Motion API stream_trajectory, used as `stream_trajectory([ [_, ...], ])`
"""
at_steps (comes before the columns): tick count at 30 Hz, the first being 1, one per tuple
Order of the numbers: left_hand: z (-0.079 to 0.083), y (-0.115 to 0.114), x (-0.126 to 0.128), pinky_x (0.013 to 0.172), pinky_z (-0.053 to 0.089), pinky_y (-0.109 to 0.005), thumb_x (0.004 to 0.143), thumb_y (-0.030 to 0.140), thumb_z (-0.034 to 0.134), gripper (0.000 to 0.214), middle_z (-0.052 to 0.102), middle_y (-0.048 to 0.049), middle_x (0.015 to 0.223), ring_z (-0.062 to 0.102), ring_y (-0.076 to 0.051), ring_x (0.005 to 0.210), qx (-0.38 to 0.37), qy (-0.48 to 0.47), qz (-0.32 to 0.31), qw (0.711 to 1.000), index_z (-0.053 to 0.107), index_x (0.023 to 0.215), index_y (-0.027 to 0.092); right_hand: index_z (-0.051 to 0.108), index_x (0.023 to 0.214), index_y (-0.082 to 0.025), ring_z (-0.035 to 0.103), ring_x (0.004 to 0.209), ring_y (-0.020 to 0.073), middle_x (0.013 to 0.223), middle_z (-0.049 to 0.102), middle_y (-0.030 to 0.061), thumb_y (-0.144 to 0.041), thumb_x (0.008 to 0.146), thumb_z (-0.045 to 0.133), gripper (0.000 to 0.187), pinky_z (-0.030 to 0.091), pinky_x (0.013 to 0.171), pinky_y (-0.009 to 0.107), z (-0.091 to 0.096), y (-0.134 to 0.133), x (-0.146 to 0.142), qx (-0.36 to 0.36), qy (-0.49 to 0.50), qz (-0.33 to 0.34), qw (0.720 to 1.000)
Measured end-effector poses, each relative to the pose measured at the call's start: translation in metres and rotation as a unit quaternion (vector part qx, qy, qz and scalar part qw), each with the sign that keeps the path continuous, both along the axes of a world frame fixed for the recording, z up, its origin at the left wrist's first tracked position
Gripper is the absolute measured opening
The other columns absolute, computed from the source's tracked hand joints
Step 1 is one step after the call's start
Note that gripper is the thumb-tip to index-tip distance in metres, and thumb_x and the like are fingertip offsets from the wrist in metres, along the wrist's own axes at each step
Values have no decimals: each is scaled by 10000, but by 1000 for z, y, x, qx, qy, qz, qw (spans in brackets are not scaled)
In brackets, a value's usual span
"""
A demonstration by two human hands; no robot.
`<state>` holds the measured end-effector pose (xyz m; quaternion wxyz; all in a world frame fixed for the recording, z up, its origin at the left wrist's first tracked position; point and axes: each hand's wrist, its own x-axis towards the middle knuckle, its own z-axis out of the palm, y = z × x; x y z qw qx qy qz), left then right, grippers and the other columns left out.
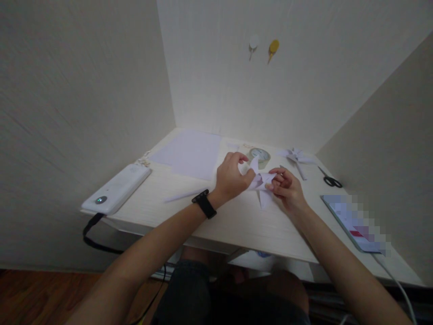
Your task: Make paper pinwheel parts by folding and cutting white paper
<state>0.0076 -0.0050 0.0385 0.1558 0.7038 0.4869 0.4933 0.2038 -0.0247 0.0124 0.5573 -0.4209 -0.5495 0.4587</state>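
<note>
Both hands meet over the middle of the pale wooden desk (237,225). My left hand (232,176), with a black band on its wrist, has its fingers curled and pinches one side of a folded white paper piece (261,183). The paper's other side is gripped by the closed fingers of my right hand (286,187). One pointed flap of the paper hangs down toward the desk between the hands.
A sheet of white paper (191,153) lies at the back left. A white power bank (117,189) with a black cable sits at the left edge. A tape roll (260,155), a finished paper pinwheel (296,157), scissors (330,180) and a tablet (355,221) lie to the right.
</note>
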Motion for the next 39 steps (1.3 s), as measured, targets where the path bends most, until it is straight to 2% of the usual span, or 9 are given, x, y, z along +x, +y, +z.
stream_trajectory([
  [2, -1, 9, -3, 902, 483, -324, 800, 275, 642, 263, 668, -87, 1098, 619, -186, 948, -53, -54, -15, 997, 630, 1036, 160, 604, 915, -266, 287, 454, 69, 592, 426, -77, -270, 554, 833, 427, 175, 394, 206, 2, -1, 0, 0, 5, 3, 1000],
  [5, -7, 21, -4, 835, 501, -301, 855, 393, 611, 282, 707, -75, 1007, 645, -179, 907, -200, -117, -151, 961, 669, 979, 147, 629, 915, -261, 277, 458, 70, 600, 425, -71, -268, 548, 827, 418, 172, 394, 213, 4, -2, -1, -1, 6, 9, 1000],
  [9, -18, 22, 3, 683, 495, -265, 925, 464, 501, 371, 691, -48, 825, 634, -154, 749, -283, -92, -237, 925, 672, 876, 138, 669, 908, -245, 304, 467, 71, 589, 417, -68, -281, 555, 840, 394, 195, 400, 213, 1, -1, -2, -7, -2, 11, 1000],
  [11, -21, 19, 5, 679, 493, -269, 924, 454, 509, 355, 687, -60, 884, 626, -157, 755, -241, -53, -186, 951, 664, 949, 135, 681, 901, -244, 345, 482, 76, 601, 445, -59, -286, 552, 854, 392, 218, 403, 210, -1, 0, -1, -11, -3, 8, 1000],
  [14, -23, 13, 5, 840, 502, -313, 848, 368, 636, 431, 617, -129, 1188, 610, -197, 973, -60, 6, -94, 994, 593, 1203, 128, 695, 895, -243, 387, 512, 79, 643, 502, -43, -270, 546, 868, 390, 255, 413, 202, -4, 2, 1, -16, 10, 7, 1000],
  [17, -19, 10, 1, 969, 450, -377, 828, 291, 650, 363, 567, -130, 1209, 545, -238, 1088, 105, 117, -76, 985, 630, 1160, 145, 704, 898, -231, 385, 518, 68, 645, 513, -44, -246, 542, 875, 396, 280, 431, 191, -5, 3, 1, -13, 20, 16, 1000],
  [19, -17, 8, -1, 946, 446, -397, 864, 293, 612, 217, 575, -111, 1086, 539, -242, 1029, 142, 182, -84, 969, 686, 1016, 158, 706, 897, -221, 354, 501, 62, 603, 473, -61, -238, 531, 879, 406, 271, 434, 190, -6, 3, 0, -4, 17, 21, 1000],
  [26, -14, 5, 0, 825, 433, -366, 909, 257, 570, 193, 556, -103, 944, 511, -232, 909, 141, 281, -114, 942, 735, 892, 159, 692, 903, -197, 340, 501, 74, 553, 437, -74, -235, 542, 861, 400, 246, 456, 215, -7, 5, -2, 31, -32, 24, 999],
  [39, -13, 9, 0, 812, 440, -345, 906, 242, 602, 198, 577, -90, 861, 541, -221, 889, 75, 263, -147, 951, 787, 907, 171, 681, 906, -191, 371, 487, 76, 543, 463, -72, -250, 550, 864, 404, 268, 465, 221, -9, 5, -2, 48, -52, 11, 997],
])
